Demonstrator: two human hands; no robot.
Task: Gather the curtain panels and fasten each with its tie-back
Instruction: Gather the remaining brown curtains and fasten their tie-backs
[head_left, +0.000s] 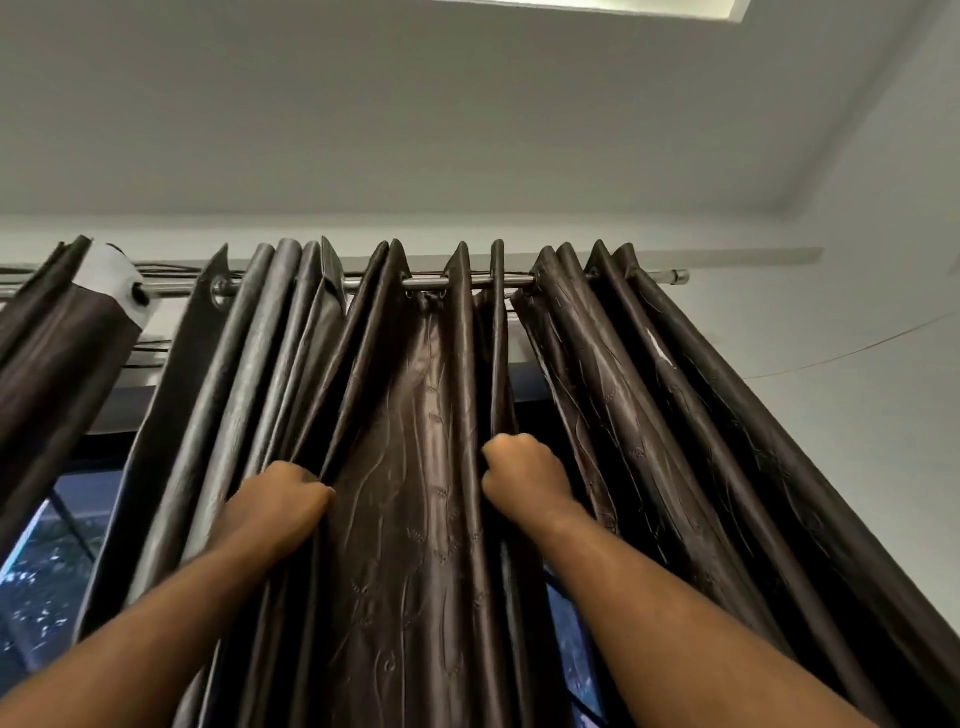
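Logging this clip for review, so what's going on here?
A person reaches up with both arms to a dark brown curtain hanging from a metal rod. The left hand grips one fold and the right hand grips another, with a flatter stretch of fabric between them. The folds are partly bunched along the rod. A window shows behind at the left. No tie-back is in view, so nothing looks fastened yet.
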